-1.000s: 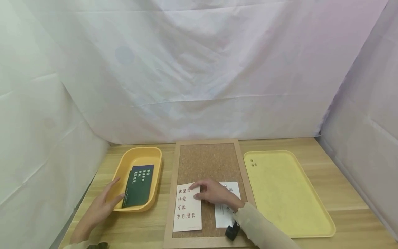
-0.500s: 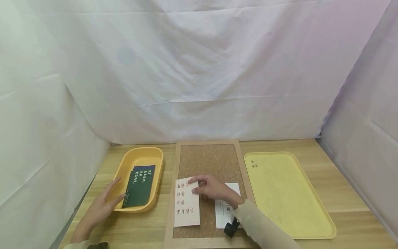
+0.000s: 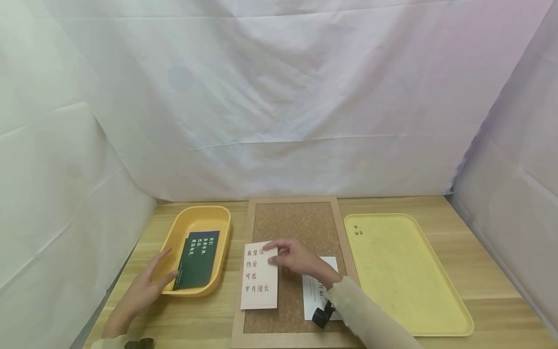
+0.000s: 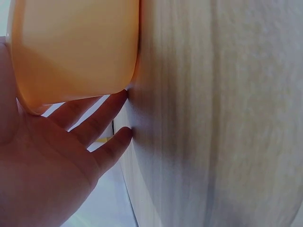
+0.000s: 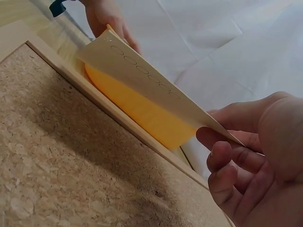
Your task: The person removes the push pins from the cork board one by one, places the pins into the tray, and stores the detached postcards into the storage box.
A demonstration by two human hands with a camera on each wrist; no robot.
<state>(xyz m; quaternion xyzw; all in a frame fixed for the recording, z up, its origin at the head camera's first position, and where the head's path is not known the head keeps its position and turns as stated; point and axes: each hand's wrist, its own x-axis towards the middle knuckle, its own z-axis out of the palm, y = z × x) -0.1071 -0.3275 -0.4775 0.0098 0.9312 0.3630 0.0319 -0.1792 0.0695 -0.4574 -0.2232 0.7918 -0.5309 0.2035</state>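
My right hand [image 3: 296,257] pinches a white postcard [image 3: 260,293] with red Chinese characters by its upper right edge. In the right wrist view the card [image 5: 142,78] is tilted above the cork board [image 5: 71,142], its pale back with a row of small circles showing. Another white card [image 3: 311,295] lies on the board, partly hidden under my right forearm. My left hand [image 3: 146,286] rests at the near left corner of a yellow-orange bin [image 3: 224,237], fingers straight and spread in the left wrist view. Inside the bin lies a dark green card [image 3: 196,264] over a purple one.
To the right of the board is a flat yellow tray [image 3: 405,276] with several small metallic pieces [image 3: 357,231] in its far left corner. The wooden table [image 3: 488,261] is enclosed by white cloth [image 3: 296,121] at the back and sides.
My right hand has raised the postcard from the cork board and moved it slightly away from me. The left hand has stayed at the bin's corner.
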